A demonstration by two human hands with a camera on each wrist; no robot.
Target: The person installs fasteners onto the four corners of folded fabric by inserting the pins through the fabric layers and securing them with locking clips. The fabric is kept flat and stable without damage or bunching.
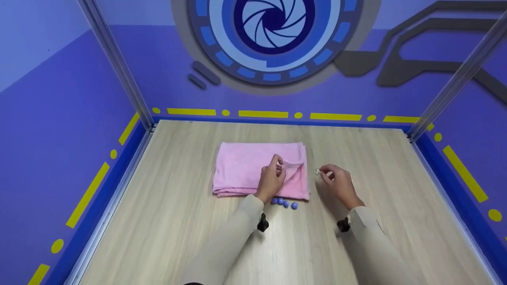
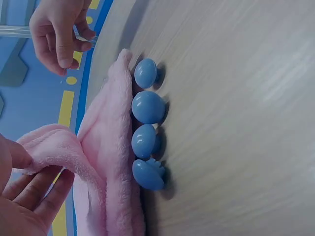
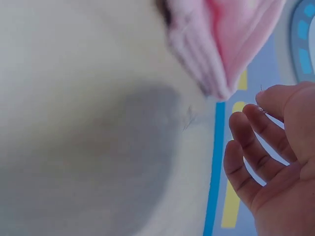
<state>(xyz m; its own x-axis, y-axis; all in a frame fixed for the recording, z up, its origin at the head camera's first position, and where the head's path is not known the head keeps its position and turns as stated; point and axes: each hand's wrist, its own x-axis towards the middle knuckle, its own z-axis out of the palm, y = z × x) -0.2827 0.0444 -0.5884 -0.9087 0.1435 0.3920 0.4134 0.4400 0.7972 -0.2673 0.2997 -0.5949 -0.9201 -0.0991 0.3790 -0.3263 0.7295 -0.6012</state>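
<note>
A folded pink blanket (image 1: 241, 166) lies on the table, its top layer lifted near the right end. My left hand (image 1: 271, 178) pinches that raised fold of plush cloth (image 2: 54, 145) between thumb and fingers. Just right of the blanket, my right hand (image 1: 338, 184) pinches a small pale, clear piece (image 1: 317, 171) at its fingertips. A thin pin-like point (image 3: 261, 89) shows above the thumb in the right wrist view; the rest is mostly hidden by the fingers. Several blue mushroom-shaped caps (image 2: 148, 107) sit in a row along the blanket's near edge.
The wood-look tabletop (image 1: 158, 229) reaches out on both sides of the blanket. Blue-purple printed panels (image 1: 130, 71) with yellow dashes wall in the back and sides. Metal posts (image 1: 119, 59) stand at the back corners.
</note>
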